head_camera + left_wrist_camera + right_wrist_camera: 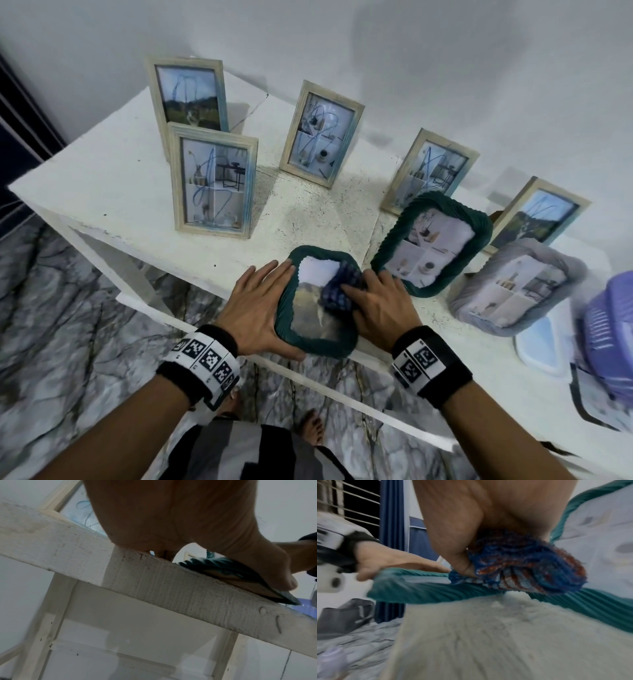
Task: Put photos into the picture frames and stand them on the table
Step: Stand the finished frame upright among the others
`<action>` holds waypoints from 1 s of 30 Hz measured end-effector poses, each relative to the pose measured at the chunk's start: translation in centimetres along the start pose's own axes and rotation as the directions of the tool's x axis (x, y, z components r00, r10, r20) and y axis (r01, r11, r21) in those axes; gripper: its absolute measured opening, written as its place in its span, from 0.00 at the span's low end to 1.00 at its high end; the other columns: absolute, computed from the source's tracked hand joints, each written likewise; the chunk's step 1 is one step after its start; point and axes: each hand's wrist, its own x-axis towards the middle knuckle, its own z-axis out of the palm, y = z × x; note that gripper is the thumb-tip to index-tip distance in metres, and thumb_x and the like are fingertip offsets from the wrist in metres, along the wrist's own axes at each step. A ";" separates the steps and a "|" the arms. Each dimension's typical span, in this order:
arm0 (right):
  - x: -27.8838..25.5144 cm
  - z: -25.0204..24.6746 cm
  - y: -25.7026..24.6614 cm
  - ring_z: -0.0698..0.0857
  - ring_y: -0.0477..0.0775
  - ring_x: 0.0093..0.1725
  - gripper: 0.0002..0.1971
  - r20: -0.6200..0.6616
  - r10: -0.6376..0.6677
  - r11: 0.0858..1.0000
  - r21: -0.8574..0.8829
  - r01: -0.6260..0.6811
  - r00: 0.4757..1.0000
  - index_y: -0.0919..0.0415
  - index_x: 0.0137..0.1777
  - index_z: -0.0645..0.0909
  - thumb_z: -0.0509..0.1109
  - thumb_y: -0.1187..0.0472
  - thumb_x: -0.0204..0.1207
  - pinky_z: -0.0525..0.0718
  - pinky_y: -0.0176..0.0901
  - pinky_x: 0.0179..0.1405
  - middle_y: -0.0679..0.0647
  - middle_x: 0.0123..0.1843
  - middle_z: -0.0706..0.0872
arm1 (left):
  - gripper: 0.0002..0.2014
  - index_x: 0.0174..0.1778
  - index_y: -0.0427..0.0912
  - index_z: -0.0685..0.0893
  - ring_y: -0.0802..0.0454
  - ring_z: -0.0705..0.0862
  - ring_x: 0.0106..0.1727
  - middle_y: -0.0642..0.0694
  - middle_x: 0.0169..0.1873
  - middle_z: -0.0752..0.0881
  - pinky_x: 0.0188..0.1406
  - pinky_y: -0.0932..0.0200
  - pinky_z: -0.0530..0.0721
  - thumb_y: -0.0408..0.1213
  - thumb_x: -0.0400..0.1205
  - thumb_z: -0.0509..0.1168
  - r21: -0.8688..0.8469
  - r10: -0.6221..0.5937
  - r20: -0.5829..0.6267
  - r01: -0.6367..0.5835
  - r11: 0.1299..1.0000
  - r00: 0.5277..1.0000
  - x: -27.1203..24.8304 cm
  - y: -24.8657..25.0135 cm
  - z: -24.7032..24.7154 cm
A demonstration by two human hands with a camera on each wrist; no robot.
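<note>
Pressing a bunched blue cloth (339, 289) onto the glass of a dark green frame (317, 342), the right hand (380, 308) is forming a grip with its fingers curled over the cloth; the right wrist view is showing the cloth (527, 566) balled under the palm. The left hand (255, 308) is lying flat and released against the frame's left side, fingers straight, thumb hooking its near corner. The frame is lying face up at the near edge of the white surface (120, 164), holding a landscape photo (310, 310); in the left wrist view the frame (228, 566) is slightly overhanging that edge.

Just right, a 2nd green frame (387, 250) is leaning back with a collage photo in it, then a grey frame (561, 260), also filled. Behind, 5 wooden frames (214, 185) are standing upright with photos in them. A lilac basket (609, 342) is sitting at the far right; its contents are too blurred to tell. Bare surface is lying open left of the hands.
</note>
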 end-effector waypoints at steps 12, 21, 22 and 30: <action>2.3 -0.2 -3.7 0.78 0.64 0.49 0.24 0.013 -0.112 0.988 0.111 0.110 0.994 0.50 0.69 0.81 0.60 0.53 0.72 0.81 0.56 0.46 0.60 0.56 0.80 | 0.72 0.86 0.47 0.43 0.55 0.40 0.85 0.53 0.86 0.43 0.82 0.51 0.33 0.85 0.53 0.63 -0.036 0.033 -0.028 -0.034 0.999 0.999 0.1 -0.3 0.2; 3.8 -0.6 -3.8 0.74 0.63 0.58 0.25 0.029 -0.096 0.983 0.160 0.090 0.995 0.47 0.73 0.77 0.61 0.55 0.74 0.78 0.55 0.57 0.59 0.63 0.76 | 0.73 0.86 0.46 0.40 0.54 0.38 0.85 0.53 0.86 0.41 0.83 0.49 0.33 0.85 0.53 0.61 -0.036 0.022 -0.011 -0.023 0.999 1.000 0.2 -0.6 0.3; 2.8 -0.6 -3.5 0.75 0.62 0.54 0.26 0.061 -0.155 0.977 0.158 0.144 0.986 0.47 0.72 0.78 0.60 0.54 0.73 0.79 0.55 0.52 0.59 0.60 0.77 | 0.72 0.86 0.47 0.39 0.54 0.37 0.85 0.53 0.86 0.39 0.83 0.49 0.33 0.85 0.54 0.61 -0.030 0.023 -0.005 -0.023 0.999 1.000 0.2 -0.6 0.3; 2.2 0.0 -2.3 0.79 0.69 0.46 0.29 -0.006 0.082 0.989 0.125 -0.081 0.997 0.58 0.64 0.83 0.52 0.51 0.68 0.83 0.60 0.44 0.66 0.55 0.81 | 0.73 0.85 0.47 0.37 0.53 0.38 0.85 0.54 0.85 0.38 0.83 0.48 0.33 0.87 0.53 0.59 0.011 0.010 0.002 -0.010 1.000 1.000 0.4 -0.8 0.6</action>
